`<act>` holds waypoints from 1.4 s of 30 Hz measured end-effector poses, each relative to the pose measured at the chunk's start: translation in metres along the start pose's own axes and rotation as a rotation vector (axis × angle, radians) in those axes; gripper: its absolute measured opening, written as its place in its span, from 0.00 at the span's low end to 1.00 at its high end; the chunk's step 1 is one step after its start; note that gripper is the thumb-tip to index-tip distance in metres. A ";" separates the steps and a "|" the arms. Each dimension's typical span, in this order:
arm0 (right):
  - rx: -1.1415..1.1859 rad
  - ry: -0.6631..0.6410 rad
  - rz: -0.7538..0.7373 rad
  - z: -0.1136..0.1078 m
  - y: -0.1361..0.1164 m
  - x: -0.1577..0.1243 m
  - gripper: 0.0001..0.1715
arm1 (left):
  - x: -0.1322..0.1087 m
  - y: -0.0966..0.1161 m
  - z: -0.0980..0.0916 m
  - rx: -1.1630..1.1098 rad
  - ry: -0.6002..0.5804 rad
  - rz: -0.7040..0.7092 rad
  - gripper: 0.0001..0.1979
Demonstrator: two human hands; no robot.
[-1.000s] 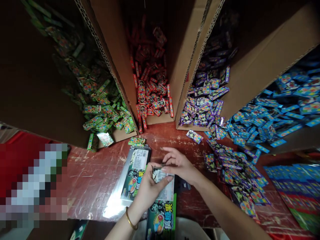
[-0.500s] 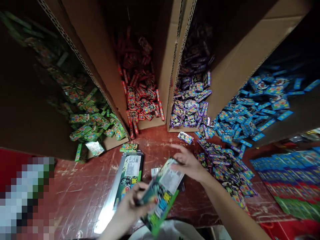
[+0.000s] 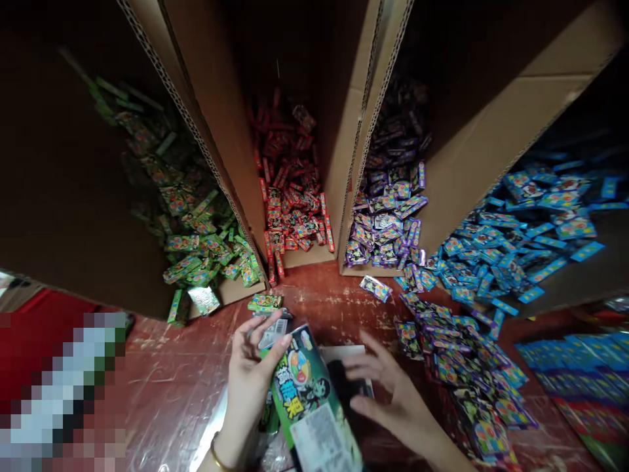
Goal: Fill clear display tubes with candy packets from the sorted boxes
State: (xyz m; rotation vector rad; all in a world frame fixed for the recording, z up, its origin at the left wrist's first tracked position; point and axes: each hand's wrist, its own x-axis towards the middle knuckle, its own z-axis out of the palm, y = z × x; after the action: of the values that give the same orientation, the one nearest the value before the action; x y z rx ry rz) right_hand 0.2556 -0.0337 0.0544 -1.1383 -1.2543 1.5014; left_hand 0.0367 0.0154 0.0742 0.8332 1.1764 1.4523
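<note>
My left hand (image 3: 253, 370) is wrapped round the edge of a green and black printed candy box (image 3: 307, 393), its thumb lying on the face. The box is tilted, with its white label at the end nearer me. To the right of it, my right hand (image 3: 388, 396) is held with its fingers apart, slightly blurred and holding nothing. A second similar box (image 3: 274, 333) lies behind and under my left hand, mostly covered. Between the held box and my right hand, a white and dark flat item (image 3: 344, 354) is partly hidden.
Cardboard boxes stand open along the back, with green (image 3: 211, 252), red (image 3: 299, 213), purple (image 3: 383, 229) and blue packets (image 3: 491, 242). Loose purple packets (image 3: 462, 354) spread over the red table (image 3: 181, 373) at right. Rows of multicoloured packets (image 3: 584, 373) lie at far right.
The candy box has been turned, bringing its label end towards me. My right hand has let go and moved down and right of it; my left hand keeps hold. The view has shifted slightly.
</note>
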 end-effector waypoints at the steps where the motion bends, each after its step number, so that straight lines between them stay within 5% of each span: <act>1: -0.015 0.101 -0.091 0.003 -0.003 0.004 0.46 | -0.001 -0.001 0.004 0.055 -0.054 0.053 0.22; 4: -0.020 0.246 -0.269 0.020 -0.005 0.014 0.40 | -0.014 -0.014 0.019 0.149 -0.139 0.096 0.20; 7: -0.008 0.384 -0.319 0.041 0.007 0.015 0.34 | -0.033 -0.031 0.026 0.160 -0.100 0.016 0.16; 10: -0.017 0.510 -0.344 0.053 0.021 0.012 0.30 | -0.044 -0.043 0.026 0.154 -0.074 -0.008 0.23; 15: -0.085 0.489 -0.302 0.052 0.031 0.017 0.25 | -0.046 -0.059 0.022 0.152 0.047 0.075 0.24; 20: -0.107 0.517 -0.278 0.044 0.036 0.020 0.23 | -0.039 -0.069 0.021 0.339 -0.116 0.068 0.14; 23: -0.108 0.551 -0.285 0.042 0.038 0.017 0.23 | -0.032 -0.062 0.023 0.311 -0.123 0.062 0.08; 28: -0.069 0.563 -0.305 0.046 0.035 0.014 0.25 | -0.029 -0.047 0.030 -0.039 -0.233 -0.209 0.06; 32: -0.020 0.626 -0.364 0.048 0.030 0.016 0.32 | -0.033 -0.044 0.033 -0.039 -0.224 -0.116 0.07; 35: 0.017 0.512 -0.327 0.044 0.028 0.017 0.34 | -0.034 -0.043 0.031 0.012 -0.191 -0.018 0.13; 42: 0.032 0.474 -0.230 0.036 0.008 0.020 0.33 | -0.035 -0.035 0.025 0.165 -0.281 -0.124 0.07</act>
State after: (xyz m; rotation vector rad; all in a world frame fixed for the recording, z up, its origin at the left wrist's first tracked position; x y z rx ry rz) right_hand 0.2155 -0.0231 0.0470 -1.1949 -0.9883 1.0015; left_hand 0.0779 -0.0133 0.0507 1.0231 1.1210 1.1074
